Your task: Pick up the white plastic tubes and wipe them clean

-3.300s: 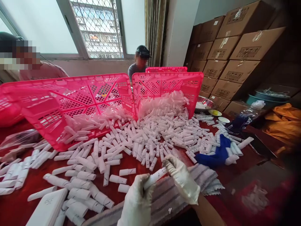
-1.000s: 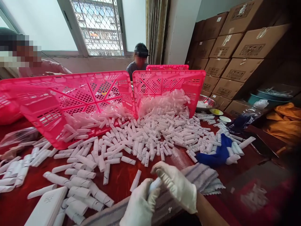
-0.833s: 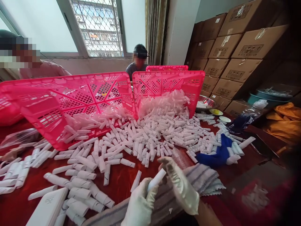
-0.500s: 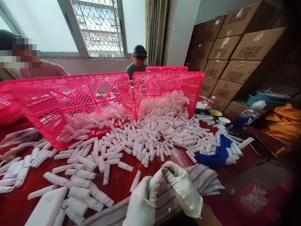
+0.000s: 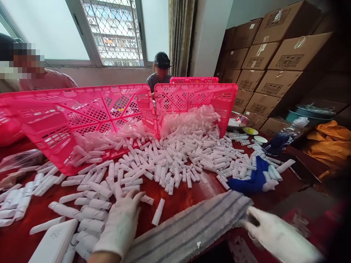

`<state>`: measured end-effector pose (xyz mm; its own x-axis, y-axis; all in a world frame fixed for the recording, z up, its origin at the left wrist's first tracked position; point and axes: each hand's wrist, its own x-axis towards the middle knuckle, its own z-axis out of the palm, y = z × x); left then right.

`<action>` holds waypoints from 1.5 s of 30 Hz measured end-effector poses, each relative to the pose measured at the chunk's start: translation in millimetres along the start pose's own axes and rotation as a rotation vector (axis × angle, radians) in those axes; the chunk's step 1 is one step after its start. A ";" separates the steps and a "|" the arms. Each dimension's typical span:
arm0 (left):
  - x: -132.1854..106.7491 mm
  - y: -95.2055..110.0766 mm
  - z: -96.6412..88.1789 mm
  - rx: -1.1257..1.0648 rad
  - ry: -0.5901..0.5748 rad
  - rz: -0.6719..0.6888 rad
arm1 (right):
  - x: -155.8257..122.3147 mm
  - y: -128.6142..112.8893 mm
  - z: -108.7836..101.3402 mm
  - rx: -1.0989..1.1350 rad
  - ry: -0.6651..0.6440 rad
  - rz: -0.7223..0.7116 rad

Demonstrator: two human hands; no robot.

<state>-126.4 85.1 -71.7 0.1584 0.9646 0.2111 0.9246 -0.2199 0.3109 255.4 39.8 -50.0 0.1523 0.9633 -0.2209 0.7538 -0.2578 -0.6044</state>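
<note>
1. Changed from half a second ago: no more two-handed grip on a single white tube over the striped towel (image 5: 192, 230). Hands now well apart, nothing held between them.
2. Left hand (image 5: 120, 223) out at 7 o'clock, glove spread flat and released, fingertips (image 5: 137, 196) touching a loose tube (image 5: 148, 199) at the near edge of the scatter.
3. Right hand (image 5: 274, 235) off at 4 o'clock, at the towel's right end, touching or just beside its edge. Clenched or slack: cannot tell, too blurred.
4. Judged from this: the tube in hand let go, attention turned to the loose ones. A lone tube (image 5: 158, 212) between left hand and towel, possibly the same one, not certain.
5. At 10 o'clock, a left pink basket (image 5: 82, 113) tipped on its side, white tubes (image 5: 175, 157) spilling from its mouth across the red table (image 5: 189, 199).
6. At 12 o'clock, a right pink basket (image 5: 197, 96) tipped likewise, heaped with more tubes. Behind it a third basket (image 5: 193, 79), contents hidden.
7. At 2 o'clock, a metal bowl (image 5: 238, 120), contents unclear. Beyond it, stacked cardboard boxes (image 5: 274, 62), all shut.
8. At 7 o'clock, a flat white box (image 5: 53, 243), closed, just beside the left hand. At 3 o'clock, a blue cloth (image 5: 253, 179) lying among tubes.
</note>
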 end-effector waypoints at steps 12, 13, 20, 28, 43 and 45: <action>11.4 39.6 17.9 -0.500 -0.056 -0.136 | 110.7 -85.6 77.2 -0.105 0.227 -0.247; 9.2 46.9 17.9 -0.635 -0.062 -0.173 | 105.2 -82.9 74.6 -0.068 0.222 -0.258; 1.6 95.4 9.0 -0.954 -0.236 -0.249 | 49.8 -97.3 68.1 0.691 -0.002 -0.363; -2.6 92.2 1.5 -1.062 -0.516 -0.219 | 28.1 -112.2 34.6 0.513 -0.246 -0.467; -10.0 113.3 21.1 -1.246 -0.506 -0.328 | 14.9 -102.2 61.9 0.779 -0.003 -0.303; -9.6 112.6 16.7 -1.142 -0.442 -0.275 | 14.8 -98.7 62.6 0.812 -0.001 -0.284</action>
<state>-18.0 53.5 -54.2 0.3147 0.9164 -0.2473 0.1533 0.2080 0.9660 143.2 74.8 -41.6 0.0263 0.9994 0.0211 0.0728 0.0191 -0.9972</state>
